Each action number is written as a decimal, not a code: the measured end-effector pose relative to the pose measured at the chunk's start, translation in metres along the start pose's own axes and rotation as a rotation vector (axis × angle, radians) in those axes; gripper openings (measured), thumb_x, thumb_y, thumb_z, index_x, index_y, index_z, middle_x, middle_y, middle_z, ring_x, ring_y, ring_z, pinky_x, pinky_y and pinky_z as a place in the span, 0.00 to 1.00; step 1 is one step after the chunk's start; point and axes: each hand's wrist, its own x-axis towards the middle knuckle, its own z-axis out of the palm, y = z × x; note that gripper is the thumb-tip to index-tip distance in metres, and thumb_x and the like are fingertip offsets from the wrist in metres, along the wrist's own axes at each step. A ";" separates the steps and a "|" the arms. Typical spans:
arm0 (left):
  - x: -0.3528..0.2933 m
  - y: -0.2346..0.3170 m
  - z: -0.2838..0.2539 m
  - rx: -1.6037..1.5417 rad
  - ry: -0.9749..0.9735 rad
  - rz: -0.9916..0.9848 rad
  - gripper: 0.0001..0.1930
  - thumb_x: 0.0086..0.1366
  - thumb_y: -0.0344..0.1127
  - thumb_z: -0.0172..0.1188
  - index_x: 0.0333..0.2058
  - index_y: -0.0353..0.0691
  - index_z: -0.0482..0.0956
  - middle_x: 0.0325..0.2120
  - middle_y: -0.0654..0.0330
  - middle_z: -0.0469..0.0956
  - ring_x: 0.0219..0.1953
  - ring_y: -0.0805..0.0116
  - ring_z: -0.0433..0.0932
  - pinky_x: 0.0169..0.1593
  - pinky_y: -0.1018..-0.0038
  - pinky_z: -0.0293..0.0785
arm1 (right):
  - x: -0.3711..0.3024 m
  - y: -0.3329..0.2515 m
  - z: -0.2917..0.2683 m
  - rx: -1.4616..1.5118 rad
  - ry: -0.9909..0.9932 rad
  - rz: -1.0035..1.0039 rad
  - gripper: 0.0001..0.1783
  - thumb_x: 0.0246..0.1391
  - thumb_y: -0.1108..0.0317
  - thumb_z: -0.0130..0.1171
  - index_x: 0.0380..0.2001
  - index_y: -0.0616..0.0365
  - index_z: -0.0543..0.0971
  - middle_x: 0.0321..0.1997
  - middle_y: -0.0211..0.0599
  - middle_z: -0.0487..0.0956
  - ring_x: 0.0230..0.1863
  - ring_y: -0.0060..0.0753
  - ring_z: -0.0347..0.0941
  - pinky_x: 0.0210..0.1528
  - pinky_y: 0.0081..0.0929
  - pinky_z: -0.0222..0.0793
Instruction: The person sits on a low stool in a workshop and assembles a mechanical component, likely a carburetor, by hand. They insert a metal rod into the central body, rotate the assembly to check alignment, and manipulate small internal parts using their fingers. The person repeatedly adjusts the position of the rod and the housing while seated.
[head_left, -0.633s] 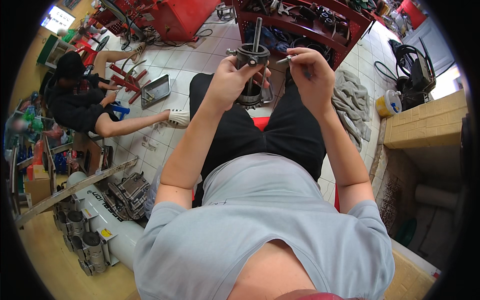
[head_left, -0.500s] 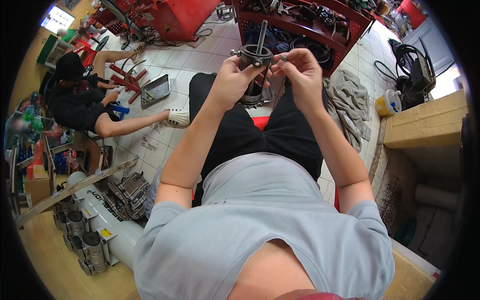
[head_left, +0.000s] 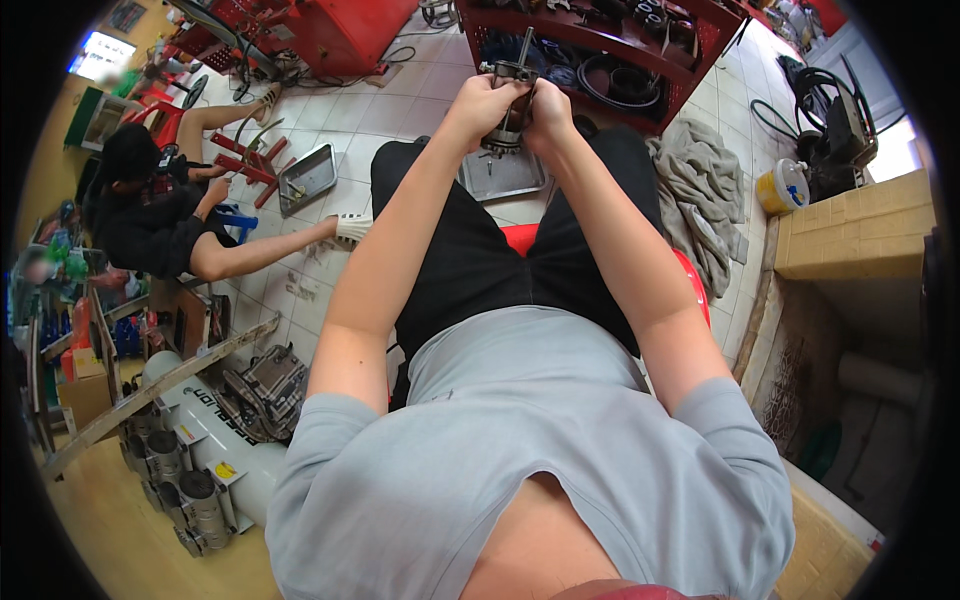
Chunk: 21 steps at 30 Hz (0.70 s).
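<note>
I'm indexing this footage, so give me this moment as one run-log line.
left hand: holds dark metal assembly | right hand: at its right side, grip partly hidden | metal tray: on tiled floor

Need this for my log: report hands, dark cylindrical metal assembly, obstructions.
Left hand gripping metal assembly; right hand against its right side, fingertips hidden. Thin metal rod protruding from it. No obstruction seen.

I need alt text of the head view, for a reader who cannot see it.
A person's left hand grips a dark metal assembly, a rod projecting from its top, with the right hand against its side. A metal tray lies below on tiled floor; a co-worker sits to the left.
</note>
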 end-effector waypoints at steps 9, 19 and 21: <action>0.049 -0.028 -0.014 0.055 0.026 -0.080 0.12 0.57 0.39 0.61 0.31 0.34 0.80 0.26 0.59 0.81 0.25 0.74 0.78 0.29 0.77 0.73 | 0.051 0.013 -0.013 0.022 0.030 0.048 0.11 0.52 0.65 0.40 0.26 0.55 0.73 0.18 0.33 0.71 0.14 0.28 0.66 0.18 0.29 0.67; 0.096 -0.049 -0.033 0.027 -0.013 -0.173 0.13 0.58 0.39 0.59 0.33 0.34 0.80 0.26 0.59 0.81 0.24 0.72 0.79 0.29 0.76 0.74 | 0.120 0.032 -0.039 -0.097 0.004 0.065 0.12 0.55 0.65 0.40 0.28 0.57 0.73 0.21 0.35 0.74 0.21 0.30 0.71 0.22 0.29 0.69; 0.112 -0.063 -0.044 -0.021 -0.066 -0.232 0.13 0.60 0.40 0.57 0.37 0.36 0.78 0.28 0.60 0.81 0.25 0.73 0.79 0.31 0.77 0.74 | 0.142 0.043 -0.056 -0.133 -0.072 0.100 0.12 0.56 0.65 0.39 0.26 0.57 0.72 0.21 0.34 0.74 0.20 0.29 0.71 0.21 0.27 0.67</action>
